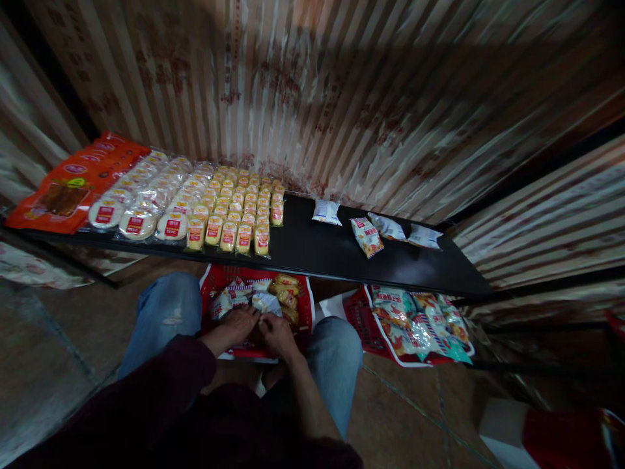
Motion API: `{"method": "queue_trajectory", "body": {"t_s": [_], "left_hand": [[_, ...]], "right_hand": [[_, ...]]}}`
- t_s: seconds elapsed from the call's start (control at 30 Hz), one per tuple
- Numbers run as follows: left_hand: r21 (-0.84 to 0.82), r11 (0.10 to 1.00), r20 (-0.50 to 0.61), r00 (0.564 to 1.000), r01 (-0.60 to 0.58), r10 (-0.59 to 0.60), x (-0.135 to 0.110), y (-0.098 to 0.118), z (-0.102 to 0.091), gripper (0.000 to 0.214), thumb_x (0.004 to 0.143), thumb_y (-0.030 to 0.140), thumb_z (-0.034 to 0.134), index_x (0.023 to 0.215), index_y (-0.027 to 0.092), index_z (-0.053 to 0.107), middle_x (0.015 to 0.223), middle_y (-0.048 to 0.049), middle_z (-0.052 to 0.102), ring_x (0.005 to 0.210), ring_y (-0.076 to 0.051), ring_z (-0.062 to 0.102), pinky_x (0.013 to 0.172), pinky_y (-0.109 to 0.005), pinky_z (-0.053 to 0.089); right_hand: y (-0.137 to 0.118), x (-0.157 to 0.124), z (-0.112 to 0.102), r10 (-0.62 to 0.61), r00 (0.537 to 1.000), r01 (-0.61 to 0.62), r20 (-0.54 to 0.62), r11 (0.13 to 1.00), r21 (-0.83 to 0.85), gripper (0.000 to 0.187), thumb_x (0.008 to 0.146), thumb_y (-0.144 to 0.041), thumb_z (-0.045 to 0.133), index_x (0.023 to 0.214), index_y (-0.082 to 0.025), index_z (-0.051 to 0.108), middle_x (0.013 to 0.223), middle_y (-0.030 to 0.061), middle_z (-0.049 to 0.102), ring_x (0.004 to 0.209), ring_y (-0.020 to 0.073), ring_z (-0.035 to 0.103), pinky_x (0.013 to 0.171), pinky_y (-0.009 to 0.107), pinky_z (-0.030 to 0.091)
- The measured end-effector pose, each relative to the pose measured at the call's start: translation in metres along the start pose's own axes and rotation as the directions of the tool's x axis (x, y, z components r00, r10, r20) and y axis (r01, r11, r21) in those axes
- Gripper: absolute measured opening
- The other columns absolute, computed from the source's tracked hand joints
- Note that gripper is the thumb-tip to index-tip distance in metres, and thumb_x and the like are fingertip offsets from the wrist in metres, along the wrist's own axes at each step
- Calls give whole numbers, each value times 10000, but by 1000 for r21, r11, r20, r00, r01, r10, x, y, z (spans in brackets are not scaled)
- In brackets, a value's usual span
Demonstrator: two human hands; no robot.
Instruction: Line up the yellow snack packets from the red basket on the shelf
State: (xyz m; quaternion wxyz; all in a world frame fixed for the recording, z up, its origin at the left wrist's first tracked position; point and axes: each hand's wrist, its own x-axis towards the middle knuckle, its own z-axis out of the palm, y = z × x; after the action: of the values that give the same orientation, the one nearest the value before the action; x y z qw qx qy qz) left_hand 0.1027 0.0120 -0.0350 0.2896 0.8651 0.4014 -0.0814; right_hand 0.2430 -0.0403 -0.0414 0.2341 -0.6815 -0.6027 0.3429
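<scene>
My left hand (241, 324) and my right hand (278, 335) are close together over a red basket (306, 293) between my knees. Both sets of fingers are bent in at the near edge of a small white-and-blue snack bag (266, 303), closed on it; the fingertips are partly hidden. To its left, more printed snack bags (229, 299) lie in the basket. Yellow-wrapped cakes (287, 293) fill its right side, next to my right hand.
A black shelf (312, 244) crosses in front, bearing orange packs (73, 189), round white cakes (139, 223), rows of yellow cakes (228, 234) and several loose snack bags (367, 236). Right of my knee, a second red basket (359, 319) holds snack bags. A striped curtain (303, 98) hangs behind.
</scene>
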Motion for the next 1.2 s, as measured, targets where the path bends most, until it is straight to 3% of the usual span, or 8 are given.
{"method": "queue_trajectory", "body": {"t_s": [0.17, 0.33, 0.4, 0.5, 0.63, 0.8, 1.03, 1.2], "left_hand": [[-29, 999, -34, 999, -19, 18, 1, -5, -7, 315, 790, 91, 459, 1039, 186, 629, 1087, -115, 636, 1061, -223, 571, 932, -341, 420], [-225, 973, -121, 992, -56, 29, 2, -19, -29, 206, 736, 225, 561, 918, 194, 652, 1014, -58, 640, 920, -189, 594, 843, -284, 448], [-508, 858, -160, 987, -69, -16, 3, -24, -34, 196, 734, 287, 571, 882, 180, 644, 915, -33, 655, 835, -171, 593, 768, -267, 459], [-832, 546, -169, 982, -97, -83, 6, -25, -33, 280, 715, 376, 608, 886, 156, 635, 791, -21, 655, 712, -151, 576, 642, -247, 446], [-950, 294, -185, 946, -103, -266, 10, -20, -26, 384, 639, 435, 690, 884, 142, 647, 714, -4, 632, 555, -104, 509, 526, -227, 393], [-995, 12, -98, 923, -101, -371, 11, -17, -24, 381, 613, 371, 739, 903, 131, 681, 811, -57, 683, 697, -140, 601, 617, -238, 461], [-989, -106, -61, 936, -103, -347, 4, -13, -28, 426, 646, 165, 685, 1069, 160, 642, 947, -68, 700, 761, -144, 644, 645, -239, 506], [-993, -120, 15, 953, -23, -304, 3, -10, -25, 310, 622, 154, 711, 924, 131, 645, 912, -69, 700, 726, -154, 667, 701, -280, 532]], "right_hand": [[-3, 0, -1, 5, 999, -7, -44, 999, -50, 217, 815, -175, 497, 905, -184, 694, 885, 45, 734, 851, 166, 676, 809, 244, 479], [0, 4, -5, 38, 977, 50, -208, 914, 402, 249, 835, -356, 530, 953, -205, 688, 932, 47, 729, 850, 190, 677, 813, 312, 516], [0, 5, -6, 76, 976, 49, -203, 835, 548, 275, 803, -399, 581, 987, -221, 685, 969, 41, 725, 874, 198, 675, 833, 332, 518], [-1, 7, -4, 89, 985, 31, -148, 753, 657, 315, 753, -417, 647, 1014, -246, 692, 1001, 24, 719, 923, 205, 662, 880, 347, 500], [-1, 7, -1, 127, 988, -23, -84, 673, 739, 370, 712, -444, 689, 1031, -257, 700, 970, 17, 721, 869, 201, 657, 823, 336, 516], [-2, 6, -2, 281, 956, -78, -87, 529, 845, 461, 613, -466, 759, 998, -216, 712, 940, 44, 719, 810, 207, 648, 667, 300, 530], [-5, 9, -2, 391, 914, -11, -112, 299, 954, 499, 579, -409, 797, 1023, -216, 673, 946, 36, 705, 805, 188, 654, 641, 281, 532], [0, 14, 0, 456, 872, 102, -180, 191, 976, 407, 551, -327, 828, 912, -212, 680, 923, 24, 695, 799, 149, 651, 708, 275, 536]]}}
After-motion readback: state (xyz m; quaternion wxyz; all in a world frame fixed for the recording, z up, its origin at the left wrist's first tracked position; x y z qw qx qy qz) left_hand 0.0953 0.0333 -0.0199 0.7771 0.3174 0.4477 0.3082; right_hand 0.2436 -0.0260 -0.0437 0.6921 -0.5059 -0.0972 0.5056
